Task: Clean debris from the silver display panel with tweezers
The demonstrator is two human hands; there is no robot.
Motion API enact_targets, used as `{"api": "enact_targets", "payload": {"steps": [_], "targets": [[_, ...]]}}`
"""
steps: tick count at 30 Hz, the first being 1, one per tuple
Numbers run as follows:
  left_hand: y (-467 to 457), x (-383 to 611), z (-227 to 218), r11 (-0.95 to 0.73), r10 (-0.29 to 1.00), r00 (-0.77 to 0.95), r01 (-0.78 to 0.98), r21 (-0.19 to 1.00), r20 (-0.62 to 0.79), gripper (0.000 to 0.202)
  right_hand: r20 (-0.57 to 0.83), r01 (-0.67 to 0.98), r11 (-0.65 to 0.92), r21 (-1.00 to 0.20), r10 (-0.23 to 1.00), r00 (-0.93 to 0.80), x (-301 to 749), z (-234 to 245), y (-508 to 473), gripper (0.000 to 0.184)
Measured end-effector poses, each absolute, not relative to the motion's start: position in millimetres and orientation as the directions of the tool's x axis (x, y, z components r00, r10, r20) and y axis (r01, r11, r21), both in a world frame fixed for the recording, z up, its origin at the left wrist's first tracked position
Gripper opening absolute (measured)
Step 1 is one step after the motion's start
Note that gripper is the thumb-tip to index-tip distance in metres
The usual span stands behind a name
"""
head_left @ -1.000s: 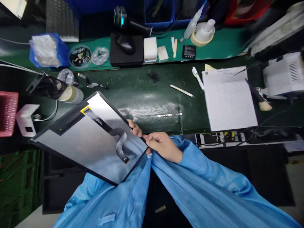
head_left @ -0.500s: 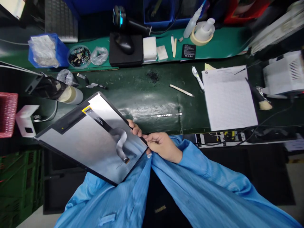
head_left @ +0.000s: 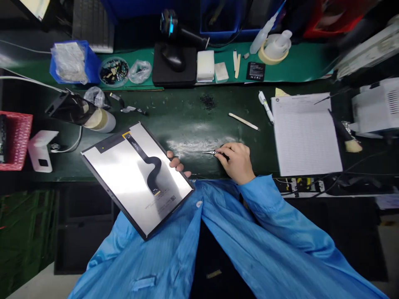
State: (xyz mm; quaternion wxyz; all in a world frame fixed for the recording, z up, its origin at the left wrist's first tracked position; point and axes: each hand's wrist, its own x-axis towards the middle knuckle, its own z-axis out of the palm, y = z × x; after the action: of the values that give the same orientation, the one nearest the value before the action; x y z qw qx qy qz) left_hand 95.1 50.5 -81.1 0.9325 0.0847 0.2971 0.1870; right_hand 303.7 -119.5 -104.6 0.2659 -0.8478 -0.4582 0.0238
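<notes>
A flat display panel [head_left: 121, 176] with a silvery back is tilted in front of me at the left, over the bench edge and my lap. My left hand [head_left: 178, 163] grips it from beneath, with only the fingertips showing along its right edge. A dark S-shaped flex cable [head_left: 152, 166] runs over the panel's back from a yellow-edged patch. On the bench, to the right of the panel, my right hand [head_left: 236, 161] pinches a pair of metal tweezers [head_left: 210, 152], whose tip points left.
Behind the hands are dark crumbs [head_left: 208, 101] and a thin stick [head_left: 243, 121]. To the right lie a white pen [head_left: 266, 106] and a printed sheet [head_left: 307, 137]. A white bottle [head_left: 107, 121] and a bent white bracket [head_left: 42, 151] stand at the left.
My right hand has left the panel's corner, moved forward and right, and taken hold of the tweezers on the bench. The panel has turned slightly in my left hand.
</notes>
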Motion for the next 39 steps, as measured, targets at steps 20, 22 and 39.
{"api": "enact_targets", "payload": {"steps": [20, 22, 39], "targets": [[55.6, 90.2, -34.4, 0.990, 0.140, 0.824, -0.105, 0.096, -0.550, 0.025, 0.275, 0.779, 0.137, -0.611, 0.960, 0.047, 271.2, -37.9, -129.6, 0.024], [55.5, 89.7, -35.8, 0.990, 0.132, 0.821, -0.087, 0.108, -0.556, 0.025, 0.270, 0.788, 0.151, -0.597, 0.963, 0.020, 271.3, -37.4, -129.6, 0.025], [51.2, 92.8, -16.6, 0.992, 0.121, 0.790, -0.083, 0.091, -0.601, 0.034, 0.267, 0.704, 0.224, -0.674, 0.962, -0.050, 273.1, -38.6, -134.4, 0.030]]}}
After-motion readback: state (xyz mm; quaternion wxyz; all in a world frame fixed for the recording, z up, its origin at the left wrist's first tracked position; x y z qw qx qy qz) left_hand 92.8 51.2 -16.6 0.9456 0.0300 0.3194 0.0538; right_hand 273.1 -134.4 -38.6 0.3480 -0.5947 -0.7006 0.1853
